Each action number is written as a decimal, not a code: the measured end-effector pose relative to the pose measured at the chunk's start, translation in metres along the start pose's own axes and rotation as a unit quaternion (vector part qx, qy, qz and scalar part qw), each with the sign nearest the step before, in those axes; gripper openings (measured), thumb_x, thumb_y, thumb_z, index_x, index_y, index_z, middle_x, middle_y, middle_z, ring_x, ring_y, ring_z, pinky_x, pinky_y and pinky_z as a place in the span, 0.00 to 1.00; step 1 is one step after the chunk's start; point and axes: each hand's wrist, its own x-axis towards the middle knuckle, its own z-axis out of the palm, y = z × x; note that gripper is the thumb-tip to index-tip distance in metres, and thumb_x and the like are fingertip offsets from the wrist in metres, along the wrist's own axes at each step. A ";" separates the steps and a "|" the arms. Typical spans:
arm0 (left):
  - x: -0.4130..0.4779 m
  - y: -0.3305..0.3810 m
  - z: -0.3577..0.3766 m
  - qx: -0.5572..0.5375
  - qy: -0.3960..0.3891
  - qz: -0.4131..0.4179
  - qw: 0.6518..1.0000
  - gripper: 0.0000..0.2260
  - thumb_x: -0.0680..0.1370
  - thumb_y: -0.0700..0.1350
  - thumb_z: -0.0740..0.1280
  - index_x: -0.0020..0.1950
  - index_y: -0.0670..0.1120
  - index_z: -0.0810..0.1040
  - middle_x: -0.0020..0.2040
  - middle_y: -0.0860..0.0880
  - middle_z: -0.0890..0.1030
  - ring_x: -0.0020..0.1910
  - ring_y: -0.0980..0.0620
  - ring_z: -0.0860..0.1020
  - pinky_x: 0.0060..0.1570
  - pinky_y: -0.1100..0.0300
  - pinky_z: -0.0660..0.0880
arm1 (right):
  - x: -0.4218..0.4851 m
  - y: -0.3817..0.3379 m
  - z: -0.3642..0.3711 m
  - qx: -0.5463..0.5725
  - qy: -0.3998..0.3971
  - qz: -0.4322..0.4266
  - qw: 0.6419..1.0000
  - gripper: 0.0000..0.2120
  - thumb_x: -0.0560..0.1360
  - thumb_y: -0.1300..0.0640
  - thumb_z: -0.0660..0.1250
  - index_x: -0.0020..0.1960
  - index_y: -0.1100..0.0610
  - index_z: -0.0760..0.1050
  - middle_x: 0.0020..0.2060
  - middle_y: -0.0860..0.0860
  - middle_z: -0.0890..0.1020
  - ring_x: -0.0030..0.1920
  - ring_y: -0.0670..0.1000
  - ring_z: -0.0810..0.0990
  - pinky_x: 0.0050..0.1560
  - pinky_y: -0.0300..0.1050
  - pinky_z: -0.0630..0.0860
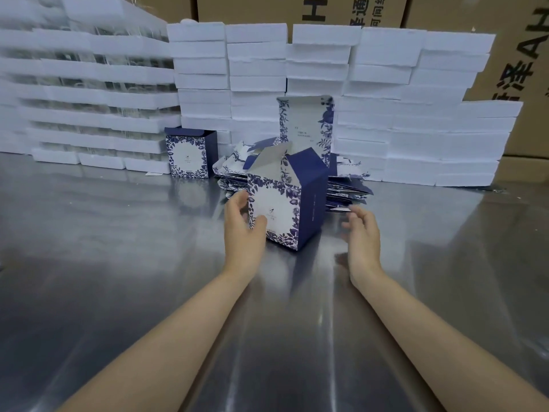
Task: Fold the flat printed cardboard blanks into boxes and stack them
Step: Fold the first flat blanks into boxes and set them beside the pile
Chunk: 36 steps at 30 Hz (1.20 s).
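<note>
A blue-and-white floral box [285, 200] stands on the steel table [118, 263] at the centre, its top flaps up and its tall lid panel upright. My left hand [242, 224] grips the box's near left corner, thumb on the front face. My right hand [361, 230] hovers to the right of the box, fingers loosely curled, holding nothing. Behind the box lies a pile of flat printed blanks [347, 191]. A finished box [188, 153] stands further back on the left.
Stacks of white foam trays [401, 114] form a wall along the back. More trays holding clear items [83, 84] stand at the back left. Brown cartons [520, 55] rise behind them.
</note>
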 end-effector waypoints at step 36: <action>0.004 0.014 -0.018 0.131 -0.141 0.298 0.935 0.12 0.79 0.51 0.56 0.54 0.44 0.71 0.63 0.48 0.71 0.66 0.49 0.68 0.66 0.53 0.65 | -0.013 -0.019 0.002 -0.088 -0.162 -0.340 0.922 0.06 0.77 0.48 0.55 0.53 0.44 0.67 0.60 0.44 0.72 0.65 0.49 0.70 0.65 0.46 0.65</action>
